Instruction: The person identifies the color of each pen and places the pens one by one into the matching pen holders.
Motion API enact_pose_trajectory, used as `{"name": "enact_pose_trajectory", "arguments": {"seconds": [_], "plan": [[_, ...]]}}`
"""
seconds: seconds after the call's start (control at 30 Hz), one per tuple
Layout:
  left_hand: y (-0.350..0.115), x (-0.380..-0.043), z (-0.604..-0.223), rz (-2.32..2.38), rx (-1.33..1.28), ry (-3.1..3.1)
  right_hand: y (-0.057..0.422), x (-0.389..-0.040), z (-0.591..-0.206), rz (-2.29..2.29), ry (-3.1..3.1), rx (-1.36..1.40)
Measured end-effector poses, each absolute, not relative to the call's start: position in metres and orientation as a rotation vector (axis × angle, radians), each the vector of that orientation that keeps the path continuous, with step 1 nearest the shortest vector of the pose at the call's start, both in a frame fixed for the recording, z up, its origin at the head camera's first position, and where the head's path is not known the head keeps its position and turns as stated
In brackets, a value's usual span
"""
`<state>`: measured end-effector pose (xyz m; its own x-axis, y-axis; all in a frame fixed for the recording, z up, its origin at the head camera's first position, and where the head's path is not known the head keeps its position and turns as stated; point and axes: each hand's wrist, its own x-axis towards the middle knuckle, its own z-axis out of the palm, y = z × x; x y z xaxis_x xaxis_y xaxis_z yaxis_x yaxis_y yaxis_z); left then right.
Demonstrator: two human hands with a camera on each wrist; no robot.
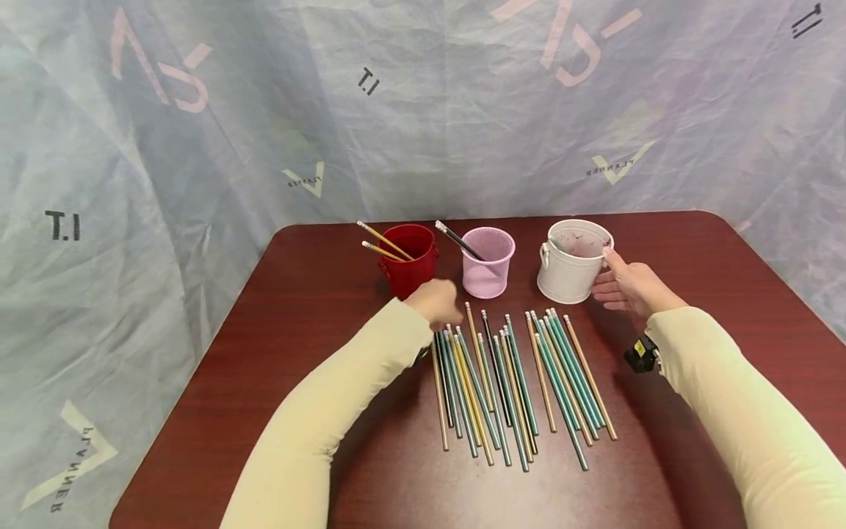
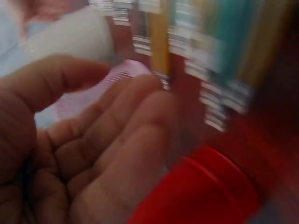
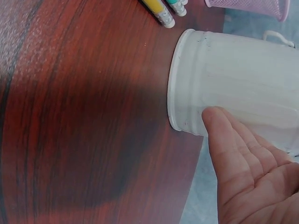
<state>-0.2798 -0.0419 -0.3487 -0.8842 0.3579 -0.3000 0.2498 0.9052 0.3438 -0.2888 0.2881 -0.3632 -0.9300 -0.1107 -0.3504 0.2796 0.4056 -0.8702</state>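
Note:
My left hand (image 1: 436, 301) is just in front of the red bucket (image 1: 401, 278), above the eraser ends of several pencils (image 1: 465, 382). In the left wrist view its fingers (image 2: 135, 116) are loosely bent and hold nothing; that view is blurred. My right hand (image 1: 634, 286) is at the right side of the white bucket (image 1: 565, 281). Its thumb lies by the rim, and its straight fingers (image 3: 224, 135) lie along the outer wall. Between the buckets stands a pink mesh cup (image 1: 486, 283).
Two yellow pencils (image 1: 390, 246) lean in the red bucket. Black pencils (image 1: 459, 240) lean in the pink cup, and a teal pencil (image 1: 554, 244) shows inside the white bucket. More pencils (image 1: 565, 375) lie in front on the brown table (image 1: 284, 316). A grey printed sheet (image 1: 423, 147) hangs behind.

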Motion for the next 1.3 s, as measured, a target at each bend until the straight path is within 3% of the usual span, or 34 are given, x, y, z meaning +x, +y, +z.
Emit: {"name": "enact_pose_trajectory", "arguments": {"seconds": [0.43,0.9,1.13,1.3], "plan": [[-0.079,-0.240,-0.389,0.293,0.399,2.664,0.290,-0.289,-0.362,-1.548,2.294,0.164],[-0.087,-0.239,-0.392,0.422,0.323,2.613,0.289,-0.290,-0.363,-1.537,2.306,0.154],[-0.094,-0.240,-0.397,0.668,0.274,2.615,0.290,-0.291,-0.363,-1.564,2.276,0.148],[-0.101,-0.243,-0.383,1.164,0.179,2.480,0.290,-0.291,-0.364,-1.577,2.268,0.149]]}}
